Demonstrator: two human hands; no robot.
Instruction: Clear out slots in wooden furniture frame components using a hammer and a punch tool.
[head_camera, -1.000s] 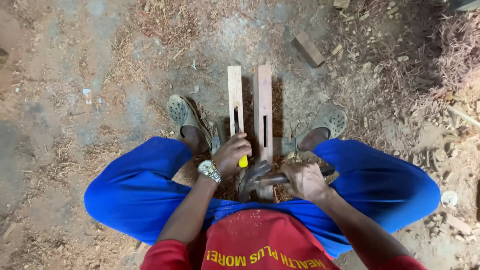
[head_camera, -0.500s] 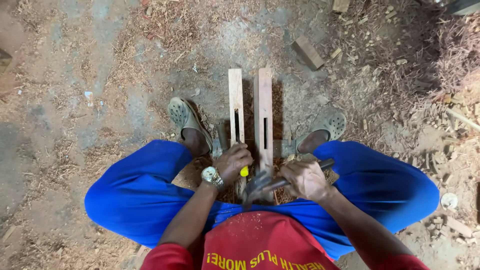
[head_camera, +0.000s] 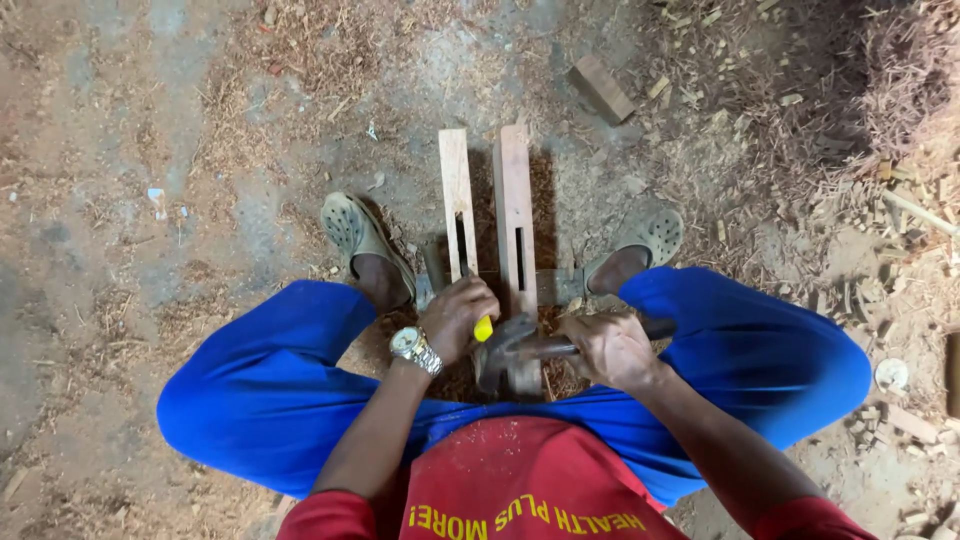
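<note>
I sit over two narrow wooden boards (head_camera: 515, 215) lying side by side on the ground, each with a long slot cut through it. My left hand (head_camera: 458, 316) grips a chisel with a yellow handle (head_camera: 483, 328), set against the left board (head_camera: 455, 200) near its slot. My right hand (head_camera: 612, 350) holds a hammer (head_camera: 505, 352) by its handle, the dark head close beside the chisel's top. A metal watch (head_camera: 413, 349) is on my left wrist. My feet in grey clogs (head_camera: 352, 228) rest on either side of the boards.
A loose wooden block (head_camera: 601, 88) lies on the dirt beyond the boards. Wood chips and shavings (head_camera: 860, 260) are heaped at the right. A metal piece (head_camera: 555, 287) lies across under the boards. My blue trouser legs (head_camera: 270, 380) spread to both sides.
The hammer head has come down and left, closer to the chisel's yellow handle. My left hand has stayed on the chisel at the left board.
</note>
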